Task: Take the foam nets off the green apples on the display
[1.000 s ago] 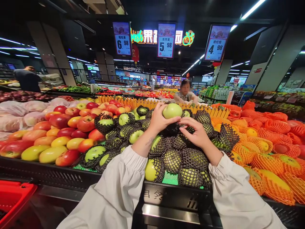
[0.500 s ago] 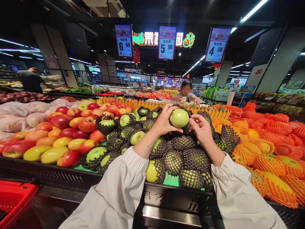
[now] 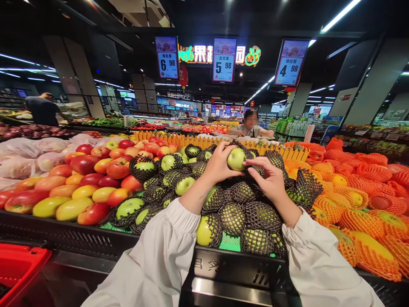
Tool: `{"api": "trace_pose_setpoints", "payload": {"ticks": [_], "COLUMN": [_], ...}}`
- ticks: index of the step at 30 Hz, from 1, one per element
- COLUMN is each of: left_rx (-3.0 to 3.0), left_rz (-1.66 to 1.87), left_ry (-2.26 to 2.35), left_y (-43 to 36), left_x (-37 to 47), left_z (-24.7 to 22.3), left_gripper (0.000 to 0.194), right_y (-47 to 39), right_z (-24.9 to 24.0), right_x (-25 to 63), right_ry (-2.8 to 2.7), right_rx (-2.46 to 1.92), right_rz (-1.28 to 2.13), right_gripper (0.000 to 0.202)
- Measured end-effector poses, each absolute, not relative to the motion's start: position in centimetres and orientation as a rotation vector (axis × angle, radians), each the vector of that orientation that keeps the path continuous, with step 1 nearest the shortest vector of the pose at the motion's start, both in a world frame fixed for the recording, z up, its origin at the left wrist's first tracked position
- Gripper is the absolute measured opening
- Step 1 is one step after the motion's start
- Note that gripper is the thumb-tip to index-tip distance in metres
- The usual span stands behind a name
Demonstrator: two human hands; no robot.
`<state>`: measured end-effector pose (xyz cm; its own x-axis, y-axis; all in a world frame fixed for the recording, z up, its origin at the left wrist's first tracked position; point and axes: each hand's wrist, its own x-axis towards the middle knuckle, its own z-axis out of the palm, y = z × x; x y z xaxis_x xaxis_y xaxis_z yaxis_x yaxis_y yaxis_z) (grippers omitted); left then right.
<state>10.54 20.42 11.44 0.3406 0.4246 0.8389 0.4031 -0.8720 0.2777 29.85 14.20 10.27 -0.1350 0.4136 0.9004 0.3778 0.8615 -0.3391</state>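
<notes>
A green apple (image 3: 236, 159) is in my left hand (image 3: 220, 164), whose fingers and thumb wrap round its left side and underside. Black foam netting shows behind and to the right of the apple. My right hand (image 3: 267, 177) is at the apple's right side, its fingers bent and the fingertips at the netting's edge. Below both hands lie several green apples in black netting (image 3: 232, 218), heaped in a black crate (image 3: 236, 261).
Red and yellow apples (image 3: 117, 167) fill the left side, with bagged fruit beyond. Orange-netted fruit (image 3: 361, 215) lies at the right. A red basket (image 3: 22, 266) stands lower left. One person (image 3: 250, 125) is behind the yellow fence, another (image 3: 43, 110) far left.
The apple now shows less of its skin, with more black netting at its right. My right hand has turned, its fingers now reaching over toward the apple. The person behind the fence has shifted their arms.
</notes>
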Motion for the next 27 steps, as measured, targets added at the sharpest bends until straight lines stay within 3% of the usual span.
{"api": "trace_pose_setpoints", "payload": {"ticks": [4, 8, 13, 27], "left_rx": [2.586, 2.597, 2.58, 2.567], "left_rz": [1.596, 1.537, 1.409, 1.378], "left_ry": [0.721, 0.592, 0.428, 0.461], "left_y": [20.1, 20.0, 20.1, 20.4], "left_x": [10.4, 10.3, 10.4, 10.5], "left_z": [11.7, 11.8, 11.7, 11.5], "left_gripper": [0.085, 0.084, 0.095, 0.096], "right_y": [14.1, 14.6, 15.5, 15.0], "right_z": [10.3, 10.2, 9.8, 10.0], "right_x": [30.0, 30.4, 30.6, 30.1], "right_ry": [-1.713, -1.632, -1.734, -1.612], "right_rx": [-0.579, -0.656, -0.758, -0.928], "right_rz": [-0.148, -0.178, 0.07, 0.303], "right_gripper": [0.021, 0.056, 0.09, 0.084]}}
